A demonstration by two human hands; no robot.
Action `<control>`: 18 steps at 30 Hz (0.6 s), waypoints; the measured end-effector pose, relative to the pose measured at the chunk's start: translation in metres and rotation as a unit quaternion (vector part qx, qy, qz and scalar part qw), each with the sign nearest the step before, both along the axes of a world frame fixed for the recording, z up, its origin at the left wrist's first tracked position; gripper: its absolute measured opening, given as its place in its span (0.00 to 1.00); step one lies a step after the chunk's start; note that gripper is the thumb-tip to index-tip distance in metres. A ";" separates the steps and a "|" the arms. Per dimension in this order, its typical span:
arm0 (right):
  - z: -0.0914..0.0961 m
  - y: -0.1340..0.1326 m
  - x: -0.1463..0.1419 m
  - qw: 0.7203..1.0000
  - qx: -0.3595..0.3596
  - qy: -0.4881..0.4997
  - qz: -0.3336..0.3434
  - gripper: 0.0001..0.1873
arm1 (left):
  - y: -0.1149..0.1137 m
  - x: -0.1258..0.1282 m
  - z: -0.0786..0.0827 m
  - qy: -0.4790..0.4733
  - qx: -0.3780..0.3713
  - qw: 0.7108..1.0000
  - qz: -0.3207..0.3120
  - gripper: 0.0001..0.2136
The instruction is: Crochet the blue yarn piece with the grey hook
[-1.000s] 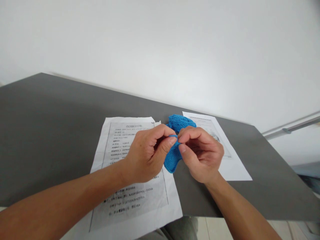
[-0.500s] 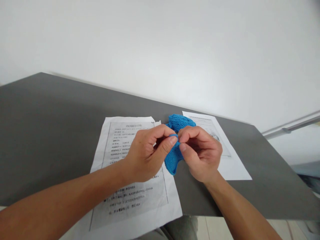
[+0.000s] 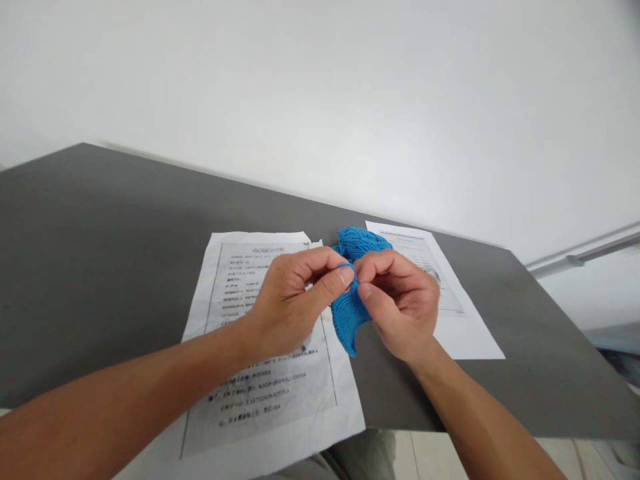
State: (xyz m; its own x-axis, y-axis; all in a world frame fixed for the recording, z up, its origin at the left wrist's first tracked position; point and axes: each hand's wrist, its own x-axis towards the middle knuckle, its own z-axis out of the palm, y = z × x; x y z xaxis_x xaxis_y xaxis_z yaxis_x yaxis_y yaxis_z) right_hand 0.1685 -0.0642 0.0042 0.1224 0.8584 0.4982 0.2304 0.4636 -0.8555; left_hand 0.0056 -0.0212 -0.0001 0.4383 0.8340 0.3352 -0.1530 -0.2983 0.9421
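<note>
A piece of blue crochet work (image 3: 349, 320) hangs down between my two hands, its curved lower tip pointing toward me. My left hand (image 3: 295, 300) is closed, with thumb and forefinger pinching the upper edge of the piece. Close against it, my right hand (image 3: 403, 300) is closed in a pinch at the same upper edge. Whether the right fingers also hold a hook or a strand is hidden. Just behind the hands lies a bundle of blue yarn (image 3: 361, 242) on the table.
A creased printed sheet (image 3: 280, 400) lies under my left hand and hangs past the front edge of the grey table (image 3: 125, 220). Another printed sheet (image 3: 475, 337) is to the right. A white wall (image 3: 320, 107) rises behind the table, and a metal rail (image 3: 585, 255) runs at the right.
The crochet piece has swung slightly, and its lower tip now hangs a little lower and further right. Both hands have shifted only slightly and keep their pinch.
</note>
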 end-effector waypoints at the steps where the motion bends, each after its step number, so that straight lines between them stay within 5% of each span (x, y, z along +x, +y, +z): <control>1: 0.000 0.000 0.000 1.000 -0.004 0.003 0.001 0.06 | 0.000 0.000 0.000 -0.002 0.003 1.000 0.001 0.11; 18: -0.004 -0.001 0.000 0.999 -0.037 0.020 0.024 0.06 | 0.001 0.000 0.004 -0.021 0.031 0.999 0.028 0.12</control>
